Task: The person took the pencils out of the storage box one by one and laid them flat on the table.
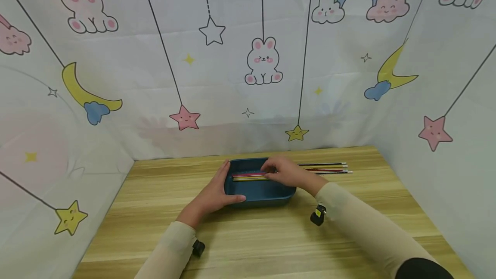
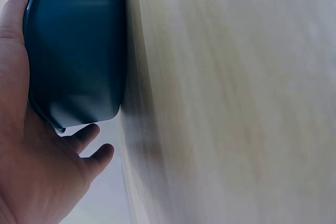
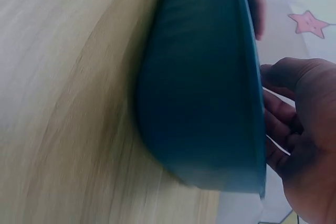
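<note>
A dark blue rectangular tray (image 1: 255,195) stands on the table. My left hand (image 1: 211,193) grips its left end, with the fingers along the left side and the thumb over the near rim. In the left wrist view, that hand (image 2: 37,145) wraps round a corner of the tray (image 2: 79,51). Several thin pencils (image 1: 248,178), red and yellow among them, lie side by side inside the tray. My right hand (image 1: 288,173) reaches over the tray's right side and pinches these pencils near their right part, which it hides. The right wrist view shows curled fingers (image 3: 281,111) behind the rim.
More pencils (image 1: 325,167) with white ends lie on the table right of the tray, partly behind my right hand. The wood-grain table (image 1: 255,240) is bordered at the back and sides by white cloth (image 1: 232,98) printed with rabbits, stars and moons.
</note>
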